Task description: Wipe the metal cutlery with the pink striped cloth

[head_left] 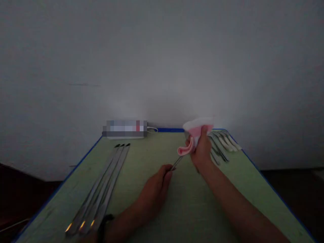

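My left hand (155, 189) is closed around one end of a thin metal utensil (177, 162) above the middle of the table. The utensil slants up and right toward a pink and white cloth (186, 150). My right hand (204, 149) grips this folded cloth, with the thumb along its top. The utensil's far end is hidden behind the cloth and fingers, so its exact kind does not show. Just beyond my right hand lie several slim metal utensils (224, 156), partly covered by the hand.
Three long silvery strips with dark far ends (107, 182) lie side by side on the left of the green table (192, 209). A blurred white box (126, 130) with a cord loop stands at the back left. Behind the blue table edge rises a grey wall (162, 60).
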{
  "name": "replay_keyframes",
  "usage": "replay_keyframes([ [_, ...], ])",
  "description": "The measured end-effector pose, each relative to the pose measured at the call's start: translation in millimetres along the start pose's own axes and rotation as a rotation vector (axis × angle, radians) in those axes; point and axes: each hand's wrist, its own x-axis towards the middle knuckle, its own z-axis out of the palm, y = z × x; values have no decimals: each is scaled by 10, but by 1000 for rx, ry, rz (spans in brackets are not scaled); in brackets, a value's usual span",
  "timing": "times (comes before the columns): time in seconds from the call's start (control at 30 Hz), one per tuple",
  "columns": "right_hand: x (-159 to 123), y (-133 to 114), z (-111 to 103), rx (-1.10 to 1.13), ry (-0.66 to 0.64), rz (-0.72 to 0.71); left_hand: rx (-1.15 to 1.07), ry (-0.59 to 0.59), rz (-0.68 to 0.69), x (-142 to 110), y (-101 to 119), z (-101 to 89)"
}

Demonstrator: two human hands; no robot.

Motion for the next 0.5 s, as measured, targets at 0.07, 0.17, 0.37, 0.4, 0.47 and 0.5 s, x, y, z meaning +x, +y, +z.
replay_keyframes([
  [0.07, -42, 82, 13, -51, 13, -14, 15, 3, 4, -7, -7, 0],
  [0.17, -101, 171, 27, -96, 11, -12, 25, 9, 9, -9, -8, 3],
  [0.37, -172, 114, 66, -82, -17, 66, 7, -13, 39, 6, 33, -9],
  [0.4, -173, 71, 75, -66, -20, 77, 12, -29, 50, 2, 47, -16],
  [0.47, -163, -36, 88, -29, -27, 81, 48, -73, 67, -13, 82, -34],
  [0.5, -152, -96, 91, -9, -27, 77, 78, -98, 73, -23, 101, -44],
])
